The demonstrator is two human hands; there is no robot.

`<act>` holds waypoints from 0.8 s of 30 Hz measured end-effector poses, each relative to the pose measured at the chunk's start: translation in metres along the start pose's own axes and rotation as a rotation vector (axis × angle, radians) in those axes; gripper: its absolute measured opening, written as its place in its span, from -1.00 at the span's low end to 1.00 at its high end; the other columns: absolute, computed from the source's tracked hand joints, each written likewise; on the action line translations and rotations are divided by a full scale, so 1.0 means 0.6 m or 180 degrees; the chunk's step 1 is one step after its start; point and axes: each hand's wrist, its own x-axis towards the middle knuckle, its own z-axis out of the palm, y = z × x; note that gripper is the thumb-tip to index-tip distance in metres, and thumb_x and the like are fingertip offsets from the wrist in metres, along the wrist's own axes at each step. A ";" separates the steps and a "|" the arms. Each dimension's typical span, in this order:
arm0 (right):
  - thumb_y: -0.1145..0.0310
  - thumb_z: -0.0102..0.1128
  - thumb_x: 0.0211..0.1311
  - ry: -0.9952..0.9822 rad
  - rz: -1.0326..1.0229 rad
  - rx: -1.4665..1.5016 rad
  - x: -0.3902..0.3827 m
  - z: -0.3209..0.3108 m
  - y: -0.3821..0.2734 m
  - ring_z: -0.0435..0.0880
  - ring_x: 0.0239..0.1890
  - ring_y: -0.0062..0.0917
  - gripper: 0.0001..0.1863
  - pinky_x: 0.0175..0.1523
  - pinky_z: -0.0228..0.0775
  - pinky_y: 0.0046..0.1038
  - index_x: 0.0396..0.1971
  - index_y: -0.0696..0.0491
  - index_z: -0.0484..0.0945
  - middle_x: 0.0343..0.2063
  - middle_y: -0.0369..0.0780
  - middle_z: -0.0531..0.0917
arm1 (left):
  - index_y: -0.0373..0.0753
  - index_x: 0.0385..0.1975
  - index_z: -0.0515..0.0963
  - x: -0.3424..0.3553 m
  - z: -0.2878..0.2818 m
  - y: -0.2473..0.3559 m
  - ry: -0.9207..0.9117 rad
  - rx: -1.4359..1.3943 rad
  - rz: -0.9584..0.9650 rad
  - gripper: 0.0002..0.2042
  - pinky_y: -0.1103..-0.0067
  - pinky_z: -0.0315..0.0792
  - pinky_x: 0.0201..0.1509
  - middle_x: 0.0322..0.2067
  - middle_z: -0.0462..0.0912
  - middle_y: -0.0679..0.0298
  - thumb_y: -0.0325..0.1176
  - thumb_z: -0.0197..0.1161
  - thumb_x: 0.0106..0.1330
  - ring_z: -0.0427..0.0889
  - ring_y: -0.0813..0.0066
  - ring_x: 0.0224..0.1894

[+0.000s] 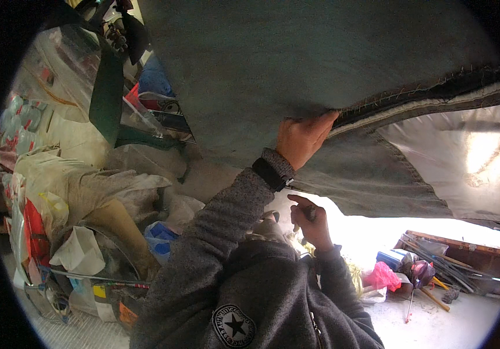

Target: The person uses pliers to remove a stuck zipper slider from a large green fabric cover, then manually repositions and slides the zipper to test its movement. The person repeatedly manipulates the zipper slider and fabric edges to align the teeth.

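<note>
A large sheet of dark grey-green cloth (319, 52) hangs across the upper half of the head view. Along it to the right runs a seam (418, 99) with frayed stitches and a pale strip. My left hand (307, 138), a dark watch on its wrist, is raised and closed on the cloth edge at the seam's left end. Lower down, apart from the cloth, is my right hand (312, 224). Its index finger points out to the left while the others curl in. Something small and dark shows among those fingers, too small to name.
At the left, cloths, bags and a piece of cardboard (119, 227) are heaped beside a dark container. A wooden box (465, 250) with rods stands at the lower right, near a pink bag (383, 276). A dark green strap (105, 93) hangs at the upper left.
</note>
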 end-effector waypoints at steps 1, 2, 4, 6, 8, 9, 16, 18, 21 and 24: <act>0.51 0.00 0.27 -0.0001 -0.0028 0.0073 0.001 0.000 -0.001 0.43 -0.60 -0.71 -0.69 -0.49 0.34 -0.62 -0.02 0.24 0.50 -0.62 -0.32 0.50 | -0.17 -0.14 0.60 0.003 0.001 -0.001 -0.0003 0.0007 0.0008 -0.76 0.60 0.43 -0.64 -0.60 0.63 0.23 -0.43 0.30 0.16 0.60 0.49 -0.67; 0.51 0.00 0.27 -0.0003 0.0016 0.0023 0.003 -0.001 -0.002 0.43 -0.60 -0.72 -0.69 -0.49 0.34 -0.62 -0.02 0.24 0.50 -0.62 -0.33 0.50 | -0.18 -0.15 0.60 0.007 0.003 -0.002 -0.0006 0.0014 0.0018 -0.76 0.59 0.43 -0.64 -0.60 0.64 0.22 -0.43 0.30 0.16 0.61 0.48 -0.66; 0.51 -0.01 0.27 -0.0039 0.0034 -0.0057 0.005 -0.004 -0.004 0.42 -0.60 -0.72 -0.70 -0.48 0.33 -0.62 -0.02 0.24 0.50 -0.62 -0.33 0.50 | -0.19 -0.20 0.60 0.013 0.008 -0.007 0.0061 -0.0150 0.0110 -0.80 0.60 0.44 -0.62 -0.60 0.64 0.22 -0.43 0.30 0.16 0.61 0.46 -0.65; 0.52 -0.01 0.27 -0.0052 0.0044 -0.0103 0.008 -0.005 -0.006 0.42 -0.59 -0.73 -0.70 -0.48 0.33 -0.62 -0.02 0.24 0.50 -0.62 -0.33 0.50 | -0.21 -0.23 0.60 0.013 0.011 -0.011 0.0020 -0.0211 0.0117 -0.81 0.60 0.45 -0.61 -0.59 0.64 0.22 -0.44 0.31 0.15 0.61 0.46 -0.65; 0.52 -0.01 0.27 -0.0067 0.0021 -0.0131 0.010 -0.006 -0.006 0.42 -0.59 -0.73 -0.70 -0.47 0.32 -0.63 -0.02 0.23 0.51 -0.62 -0.33 0.50 | -0.23 -0.25 0.59 0.007 0.012 -0.014 -0.0137 -0.0199 0.0040 -0.82 0.61 0.45 -0.60 -0.58 0.64 0.22 -0.46 0.31 0.14 0.61 0.46 -0.64; 0.52 -0.01 0.27 -0.0071 0.0018 -0.0138 0.011 -0.006 -0.006 0.42 -0.59 -0.74 -0.70 -0.47 0.32 -0.63 -0.03 0.23 0.51 -0.62 -0.34 0.50 | -0.24 -0.24 0.58 0.003 0.012 -0.015 -0.0142 -0.0204 0.0114 -0.81 0.62 0.44 -0.59 -0.57 0.64 0.22 -0.47 0.31 0.14 0.61 0.48 -0.64; 0.48 0.04 0.27 -0.0100 -0.0032 -0.0102 0.018 -0.008 -0.003 0.46 -0.54 -0.73 -0.73 -0.36 0.33 -0.63 -0.04 0.16 0.53 -0.62 -0.33 0.53 | -0.24 -0.21 0.51 -0.035 -0.032 -0.003 -0.0433 -0.0726 0.0057 -0.79 0.64 0.39 -0.63 -0.67 0.55 0.32 -0.49 0.28 0.15 0.55 0.59 -0.69; 0.49 0.04 0.27 -0.0090 -0.0039 -0.0173 0.018 -0.009 -0.005 0.46 -0.53 -0.73 -0.73 -0.36 0.33 -0.64 -0.05 0.16 0.53 -0.62 -0.33 0.53 | -0.22 -0.23 0.50 -0.042 -0.050 0.004 -0.0534 -0.0790 -0.0047 -0.81 0.64 0.38 -0.65 -0.74 0.50 0.36 -0.47 0.28 0.16 0.52 0.60 -0.73; 0.50 0.03 0.26 -0.0103 -0.0031 -0.0009 0.019 -0.006 -0.007 0.45 -0.53 -0.73 -0.74 -0.36 0.33 -0.65 -0.06 0.17 0.53 -0.61 -0.34 0.51 | -0.24 -0.24 0.50 -0.049 -0.072 0.011 -0.0615 -0.0822 -0.0156 -0.83 0.65 0.38 -0.66 -0.76 0.48 0.35 -0.47 0.26 0.18 0.50 0.60 -0.76; 0.51 0.03 0.27 -0.0128 -0.0039 0.0041 0.018 0.001 -0.009 0.43 -0.53 -0.74 -0.74 -0.36 0.33 -0.65 -0.06 0.17 0.53 -0.60 -0.35 0.50 | -0.25 -0.21 0.53 -0.051 -0.083 0.017 -0.0702 -0.0865 -0.0249 -0.83 0.64 0.40 -0.63 -0.69 0.55 0.29 -0.48 0.24 0.20 0.53 0.58 -0.71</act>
